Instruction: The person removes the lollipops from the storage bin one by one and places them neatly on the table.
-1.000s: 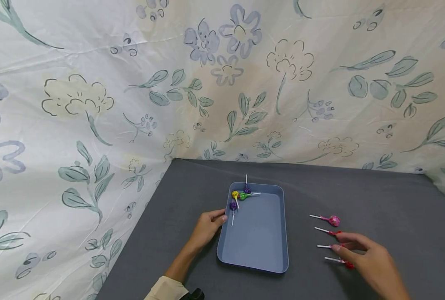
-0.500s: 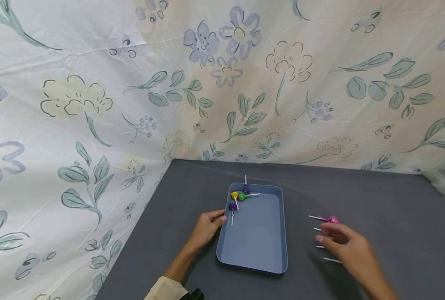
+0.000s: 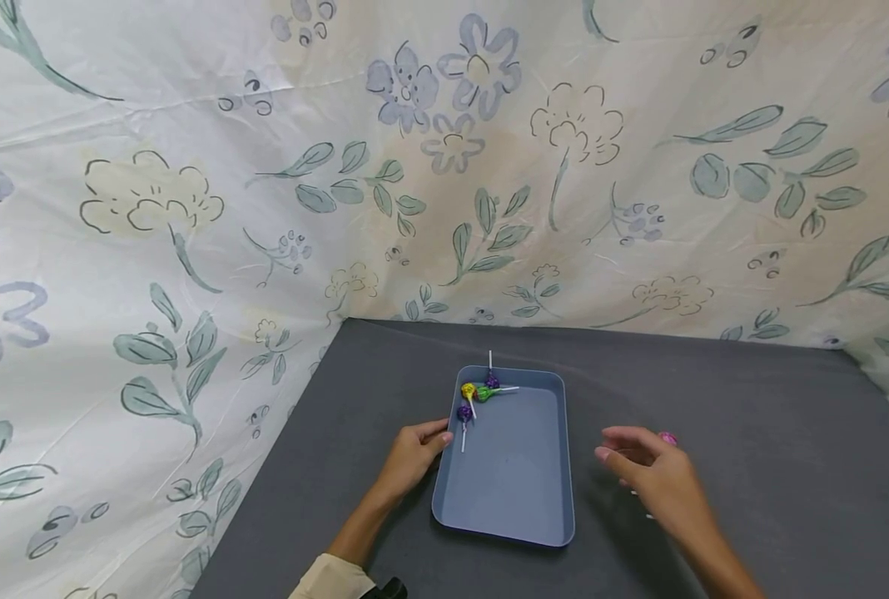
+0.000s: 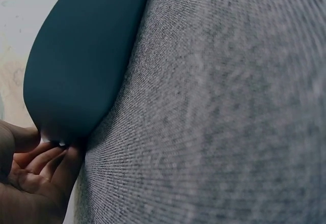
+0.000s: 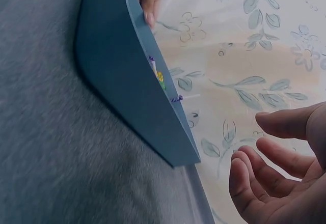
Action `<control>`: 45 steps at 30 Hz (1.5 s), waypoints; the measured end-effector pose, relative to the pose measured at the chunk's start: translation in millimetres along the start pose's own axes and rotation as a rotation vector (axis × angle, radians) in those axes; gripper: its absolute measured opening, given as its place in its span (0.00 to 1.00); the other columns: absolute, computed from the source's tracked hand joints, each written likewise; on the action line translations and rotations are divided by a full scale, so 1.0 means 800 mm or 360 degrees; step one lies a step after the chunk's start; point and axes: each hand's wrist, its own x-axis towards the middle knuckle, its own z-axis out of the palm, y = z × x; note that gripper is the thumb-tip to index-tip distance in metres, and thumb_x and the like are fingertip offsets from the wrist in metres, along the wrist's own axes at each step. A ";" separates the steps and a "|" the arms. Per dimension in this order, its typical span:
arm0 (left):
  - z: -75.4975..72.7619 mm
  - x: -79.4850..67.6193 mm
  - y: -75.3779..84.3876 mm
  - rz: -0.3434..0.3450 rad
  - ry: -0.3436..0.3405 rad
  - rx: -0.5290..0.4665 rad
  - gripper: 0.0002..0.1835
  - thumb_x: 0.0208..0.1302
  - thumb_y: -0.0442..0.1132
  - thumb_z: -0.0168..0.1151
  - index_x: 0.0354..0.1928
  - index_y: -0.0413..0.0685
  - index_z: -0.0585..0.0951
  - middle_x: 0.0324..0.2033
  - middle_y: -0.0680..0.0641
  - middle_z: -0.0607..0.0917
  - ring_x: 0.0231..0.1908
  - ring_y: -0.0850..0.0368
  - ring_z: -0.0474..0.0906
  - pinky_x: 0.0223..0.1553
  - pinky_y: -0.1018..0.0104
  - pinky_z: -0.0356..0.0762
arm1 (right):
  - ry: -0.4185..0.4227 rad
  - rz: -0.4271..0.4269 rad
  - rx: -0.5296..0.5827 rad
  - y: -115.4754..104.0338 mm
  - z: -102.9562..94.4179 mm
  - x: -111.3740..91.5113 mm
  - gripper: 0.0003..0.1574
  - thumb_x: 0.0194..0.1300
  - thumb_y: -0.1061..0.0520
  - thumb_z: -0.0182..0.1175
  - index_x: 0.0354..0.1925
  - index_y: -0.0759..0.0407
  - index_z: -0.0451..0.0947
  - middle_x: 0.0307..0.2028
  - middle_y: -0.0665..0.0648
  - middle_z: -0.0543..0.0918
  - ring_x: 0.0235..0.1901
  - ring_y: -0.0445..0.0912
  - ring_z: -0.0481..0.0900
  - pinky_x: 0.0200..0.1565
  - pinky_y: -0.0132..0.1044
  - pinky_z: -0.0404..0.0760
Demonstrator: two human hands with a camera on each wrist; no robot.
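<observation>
My left hand holds the left side of a blue-grey tray, its thumb at the rim. In the left wrist view the thumb and fingers pinch the tray's edge. Inside, at the far left corner, lie a yellow lollipop, a green lollipop and two purple lollipops, one with its stick over the far rim. My right hand hovers right of the tray, fingers loosely bent. The right wrist view shows its thumb apart from the fingers, with nothing between.
Beyond the right hand a pink lollipop head shows on the dark grey cloth. White stick ends peek out beside that hand, which hides the rest of the row. Flower-printed fabric rises behind and to the left.
My right hand has moved left from above the row of lollipops towards the tray, carrying nothing visible. The left hand and the tray have stayed put.
</observation>
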 end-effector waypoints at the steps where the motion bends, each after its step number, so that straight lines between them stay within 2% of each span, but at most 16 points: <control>1: 0.000 0.000 0.000 0.0000 0.0001 -0.0004 0.20 0.80 0.34 0.59 0.66 0.27 0.79 0.59 0.30 0.85 0.56 0.39 0.86 0.50 0.51 0.89 | -0.0015 0.0000 0.0009 -0.002 0.002 0.002 0.30 0.69 0.41 0.73 0.62 0.55 0.84 0.52 0.56 0.89 0.43 0.33 0.85 0.40 0.34 0.88; 4: -0.001 0.000 -0.001 0.0006 0.0004 -0.0009 0.21 0.80 0.34 0.59 0.66 0.27 0.78 0.59 0.30 0.85 0.56 0.39 0.86 0.50 0.51 0.89 | -0.0057 0.0015 0.0041 -0.010 0.007 0.009 0.31 0.70 0.40 0.71 0.63 0.55 0.83 0.54 0.56 0.88 0.45 0.35 0.85 0.42 0.35 0.88; 11: -0.001 -0.001 -0.002 0.0012 0.0004 -0.0002 0.21 0.80 0.34 0.59 0.67 0.27 0.78 0.60 0.30 0.85 0.56 0.38 0.86 0.50 0.49 0.89 | -0.0110 0.0015 0.0173 -0.030 0.025 0.024 0.29 0.72 0.46 0.71 0.63 0.61 0.82 0.55 0.60 0.87 0.49 0.43 0.84 0.44 0.37 0.88; 35: 0.000 0.002 -0.002 -0.0024 0.0013 -0.0011 0.20 0.79 0.34 0.60 0.66 0.28 0.79 0.58 0.30 0.86 0.54 0.40 0.87 0.48 0.53 0.90 | -0.0110 -0.0069 0.0141 -0.061 0.074 0.074 0.22 0.73 0.49 0.69 0.58 0.60 0.85 0.52 0.60 0.88 0.49 0.51 0.85 0.45 0.43 0.89; 42: 0.000 0.002 -0.001 -0.0042 0.0009 -0.0020 0.20 0.80 0.34 0.59 0.66 0.27 0.79 0.58 0.30 0.86 0.55 0.40 0.87 0.50 0.53 0.89 | -0.0101 -0.0102 0.0129 -0.065 0.085 0.082 0.20 0.73 0.51 0.69 0.56 0.60 0.86 0.51 0.60 0.88 0.48 0.51 0.86 0.40 0.34 0.87; 45: 0.000 0.001 -0.001 -0.0042 0.0008 -0.0027 0.20 0.80 0.34 0.59 0.66 0.28 0.79 0.59 0.30 0.85 0.55 0.40 0.87 0.50 0.52 0.89 | -0.0089 -0.0117 0.0136 -0.068 0.089 0.085 0.19 0.72 0.53 0.69 0.56 0.61 0.86 0.51 0.61 0.89 0.48 0.51 0.86 0.39 0.34 0.87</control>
